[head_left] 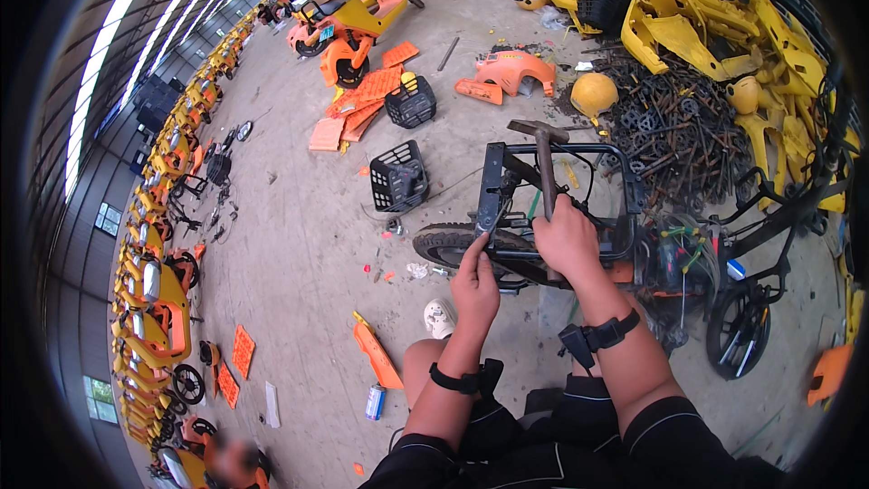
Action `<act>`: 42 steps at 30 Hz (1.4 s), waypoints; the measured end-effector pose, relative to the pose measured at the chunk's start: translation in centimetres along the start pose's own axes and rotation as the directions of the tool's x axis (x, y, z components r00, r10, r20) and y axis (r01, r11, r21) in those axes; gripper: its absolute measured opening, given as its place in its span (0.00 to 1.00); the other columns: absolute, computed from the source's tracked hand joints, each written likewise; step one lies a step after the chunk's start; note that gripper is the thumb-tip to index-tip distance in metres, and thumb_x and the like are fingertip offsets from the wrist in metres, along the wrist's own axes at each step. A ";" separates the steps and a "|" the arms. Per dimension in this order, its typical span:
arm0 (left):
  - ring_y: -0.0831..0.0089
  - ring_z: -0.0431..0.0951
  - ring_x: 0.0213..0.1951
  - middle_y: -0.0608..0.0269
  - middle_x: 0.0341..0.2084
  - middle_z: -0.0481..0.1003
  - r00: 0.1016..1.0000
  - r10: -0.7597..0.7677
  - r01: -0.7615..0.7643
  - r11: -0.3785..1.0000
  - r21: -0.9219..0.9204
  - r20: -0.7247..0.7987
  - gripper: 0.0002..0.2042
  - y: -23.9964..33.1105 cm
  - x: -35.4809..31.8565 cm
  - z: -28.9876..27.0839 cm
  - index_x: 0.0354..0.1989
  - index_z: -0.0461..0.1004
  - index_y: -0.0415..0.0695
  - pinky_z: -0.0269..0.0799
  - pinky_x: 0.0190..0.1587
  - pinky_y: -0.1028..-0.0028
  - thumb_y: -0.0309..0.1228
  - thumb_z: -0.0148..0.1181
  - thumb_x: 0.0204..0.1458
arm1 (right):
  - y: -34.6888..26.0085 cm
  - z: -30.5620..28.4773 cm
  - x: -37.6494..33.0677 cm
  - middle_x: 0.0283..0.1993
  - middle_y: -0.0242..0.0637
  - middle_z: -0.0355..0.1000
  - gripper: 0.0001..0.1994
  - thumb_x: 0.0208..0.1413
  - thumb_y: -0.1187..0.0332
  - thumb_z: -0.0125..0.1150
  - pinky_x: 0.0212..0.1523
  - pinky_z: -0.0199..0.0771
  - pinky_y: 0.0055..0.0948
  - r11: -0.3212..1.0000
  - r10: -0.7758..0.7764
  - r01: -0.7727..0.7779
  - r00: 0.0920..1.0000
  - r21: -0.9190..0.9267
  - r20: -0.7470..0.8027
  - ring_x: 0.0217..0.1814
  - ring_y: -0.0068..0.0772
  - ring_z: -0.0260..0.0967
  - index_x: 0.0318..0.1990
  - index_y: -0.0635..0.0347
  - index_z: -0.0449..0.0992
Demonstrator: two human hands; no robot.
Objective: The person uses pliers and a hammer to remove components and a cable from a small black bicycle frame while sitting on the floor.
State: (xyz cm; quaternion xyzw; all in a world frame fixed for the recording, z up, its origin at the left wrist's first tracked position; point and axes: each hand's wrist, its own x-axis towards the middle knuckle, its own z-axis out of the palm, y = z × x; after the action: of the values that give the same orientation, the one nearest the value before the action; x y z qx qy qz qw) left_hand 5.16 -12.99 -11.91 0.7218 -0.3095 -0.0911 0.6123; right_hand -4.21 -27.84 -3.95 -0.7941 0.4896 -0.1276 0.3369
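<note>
My right hand (567, 237) is wrapped round the handle of a hammer (546, 167), whose dark, rusty head points away from me over the frame. In front of me lies a stripped black scooter frame (494, 172) with its bare metal bars showing. My left hand (475, 282) is closed in a pinch at the frame's left side, fingertips against the metal bar. Whatever is between those fingers is too small to make out. A black wheel (442, 241) sits under the frame, just left of my left fingertips.
Black baskets (399, 177), orange panels (369, 92) and an orange fender (516, 71) lie beyond the frame. Rusty metal parts (674, 122) and yellow body panels (674, 36) are heaped at right. Yellow scooters (163, 281) line the left wall. A can (375, 402) stands near my leg.
</note>
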 end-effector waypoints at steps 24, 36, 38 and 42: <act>0.72 0.71 0.19 0.54 0.17 0.71 0.976 0.206 -0.215 0.906 0.364 0.063 0.19 0.9 -0.1 -1.4 0.62 0.75 0.47 0.69 0.26 0.72 0.24 0.54 0.63 | 0.2 0.2 0.0 0.42 0.63 0.77 0.18 0.57 0.61 0.54 0.53 0.73 0.56 1.000 0.006 -0.006 1.000 0.015 -0.010 0.48 0.66 0.75 0.45 0.70 0.69; 0.60 0.77 0.19 0.50 0.18 0.74 0.965 0.255 -0.253 0.862 0.440 0.055 0.19 1.3 -0.3 -1.2 0.61 0.76 0.49 0.71 0.25 0.67 0.25 0.56 0.61 | 0.1 -0.1 -0.3 0.43 0.62 0.78 0.17 0.58 0.61 0.54 0.53 0.74 0.55 1.000 0.013 -0.013 1.000 -0.002 0.001 0.48 0.64 0.76 0.44 0.70 0.70; 0.60 0.77 0.19 0.50 0.18 0.74 0.968 0.245 -0.244 0.853 0.462 0.060 0.19 1.1 -0.4 -1.3 0.61 0.76 0.49 0.71 0.25 0.66 0.25 0.56 0.61 | -0.1 -0.2 -0.2 0.43 0.62 0.78 0.17 0.58 0.61 0.54 0.53 0.74 0.54 1.000 0.015 -0.015 1.000 -0.007 -0.003 0.48 0.63 0.76 0.44 0.70 0.70; 0.59 0.77 0.17 0.49 0.17 0.74 0.977 0.204 -0.207 0.858 0.471 0.057 0.19 2.0 -0.5 -1.4 0.61 0.76 0.49 0.70 0.23 0.66 0.26 0.57 0.61 | -0.2 -0.1 -0.2 0.43 0.62 0.78 0.18 0.58 0.61 0.54 0.54 0.74 0.53 1.000 0.020 -0.020 1.000 0.005 -0.010 0.49 0.63 0.77 0.45 0.70 0.70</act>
State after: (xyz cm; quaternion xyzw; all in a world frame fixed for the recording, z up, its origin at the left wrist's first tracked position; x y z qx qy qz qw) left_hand 4.82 -11.66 -9.87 0.8122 -0.3991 0.0512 0.4225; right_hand -4.21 -27.65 -3.70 -0.7877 0.4988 -0.1293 0.3376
